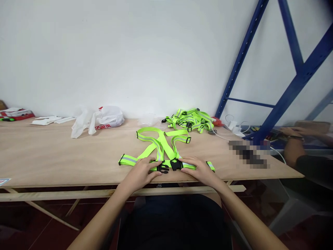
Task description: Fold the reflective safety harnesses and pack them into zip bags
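A neon yellow-green reflective strap vest [161,144] lies spread flat on the wooden table [52,156], its waist belt along the near edge. My left hand [142,172] rests on the belt left of the black buckle [170,165], fingers curled on the strap by the buckle's left half. My right hand [199,168] lies flat on the belt just right of the buckle, fingers stretched out toward it. The two buckle halves sit close together between my hands.
A heap of more neon vests [191,119] lies at the back right. White plastic bags [100,119] and papers [50,120] sit at the back left. Cables and a charger [232,126] lie near the blue steel rack [288,90]. Another person's arm [295,142] is at the right.
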`<control>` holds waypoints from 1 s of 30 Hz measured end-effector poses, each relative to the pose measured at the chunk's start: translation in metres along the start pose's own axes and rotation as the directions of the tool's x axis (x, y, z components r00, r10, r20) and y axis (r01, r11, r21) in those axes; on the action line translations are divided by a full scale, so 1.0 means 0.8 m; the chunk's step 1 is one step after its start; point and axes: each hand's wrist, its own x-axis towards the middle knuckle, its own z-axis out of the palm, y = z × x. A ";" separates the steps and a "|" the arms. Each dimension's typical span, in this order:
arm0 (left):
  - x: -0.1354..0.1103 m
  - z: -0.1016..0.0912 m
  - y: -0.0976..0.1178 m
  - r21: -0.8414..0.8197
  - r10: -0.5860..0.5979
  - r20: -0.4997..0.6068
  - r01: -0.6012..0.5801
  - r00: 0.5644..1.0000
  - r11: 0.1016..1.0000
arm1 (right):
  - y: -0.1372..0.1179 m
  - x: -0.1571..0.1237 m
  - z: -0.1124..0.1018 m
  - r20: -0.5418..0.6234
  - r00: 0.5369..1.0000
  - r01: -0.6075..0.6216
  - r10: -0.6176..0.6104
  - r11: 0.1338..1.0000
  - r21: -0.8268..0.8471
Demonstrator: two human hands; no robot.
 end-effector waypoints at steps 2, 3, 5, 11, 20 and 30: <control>-0.001 0.003 0.003 0.017 -0.011 -0.027 0.012 1.000 1.000 | -0.001 -0.004 -0.001 -0.020 1.000 0.017 -0.017 1.000 -0.010; -0.001 0.005 0.004 0.018 -0.014 -0.050 0.015 0.999 1.000 | -0.002 -0.005 -0.001 -0.039 0.999 0.026 -0.027 1.000 -0.017; -0.001 0.011 0.007 0.013 -0.016 -0.103 0.017 0.995 1.000 | -0.005 -0.008 -0.001 -0.085 0.995 0.043 -0.045 0.999 -0.027; 0.006 0.030 0.013 -0.039 0.044 -0.250 -0.056 0.967 0.998 | -0.018 -0.016 0.006 -0.187 0.977 0.093 -0.105 0.993 -0.070; 0.004 0.026 0.011 -0.177 -0.013 -0.363 -0.055 0.932 0.983 | -0.026 -0.021 0.010 -0.309 0.948 0.058 -0.074 0.997 -0.060; 0.004 0.033 0.007 -0.160 0.000 -0.387 -0.067 0.922 0.985 | -0.026 -0.024 0.013 -0.303 0.943 0.104 -0.139 0.986 -0.128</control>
